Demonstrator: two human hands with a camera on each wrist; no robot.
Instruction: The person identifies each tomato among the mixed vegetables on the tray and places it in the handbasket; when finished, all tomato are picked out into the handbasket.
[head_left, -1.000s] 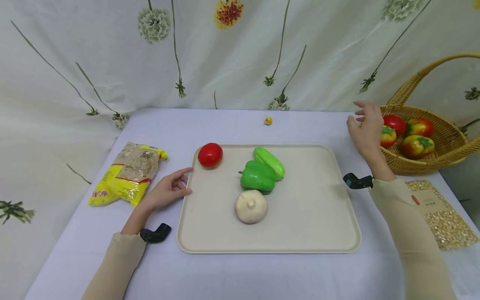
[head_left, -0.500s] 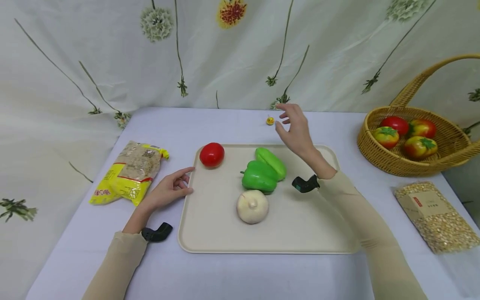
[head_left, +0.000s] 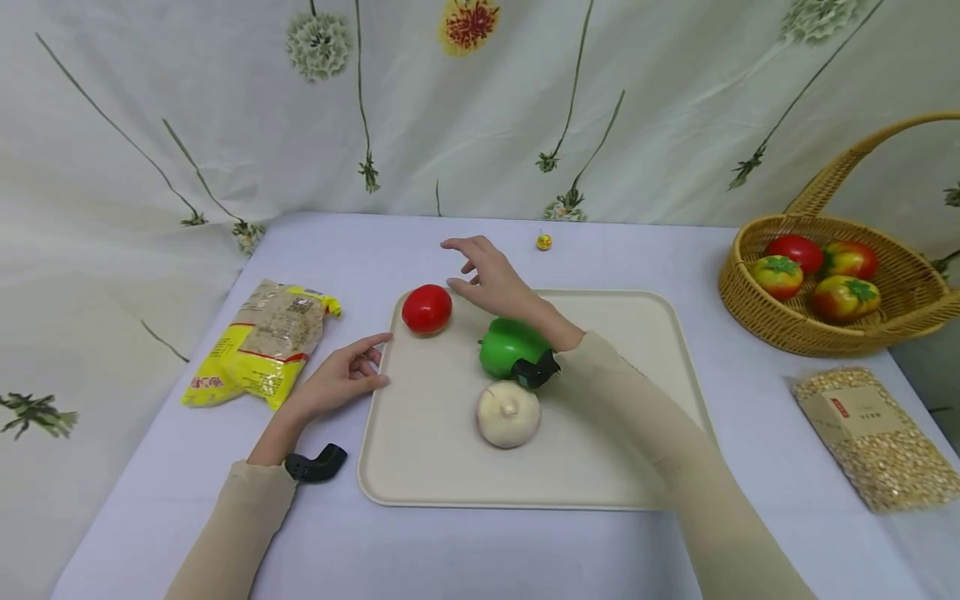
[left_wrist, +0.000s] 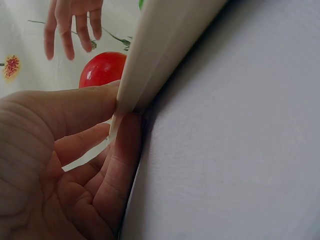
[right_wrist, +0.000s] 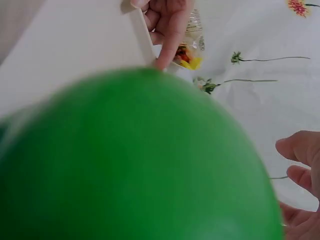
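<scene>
My left hand (head_left: 345, 379) is at the left edge of a beige tray (head_left: 600, 467). In the left wrist view its thumb and fingers pinch the rim, with the tray's underside facing the camera. My right hand (head_left: 491, 279) reaches over the tray's back edge, fingers spread loosely and holding nothing. Just left of its fingertips a red tomato (head_left: 427, 309) sits in the back left corner. Under my right wrist lies a green bell pepper (head_left: 506, 346), which looms large in the right wrist view. In front of it stands a round cream-white bulb (head_left: 508, 417). The cucumber is hidden behind my right forearm.
A wicker basket (head_left: 780, 329) holding several red and yellow-green fruits stands at the back right. Before it lies a bag of yellow grains (head_left: 885, 450). Left of the tray is a yellow plastic bag (head_left: 262, 350). A tiny yellow object (head_left: 543, 242) lies near the back edge.
My right hand has swept left from beside the basket, across the tray, to near the tomato. Its forearm now covers the cucumber. The left hand has stayed at the tray's rim.
</scene>
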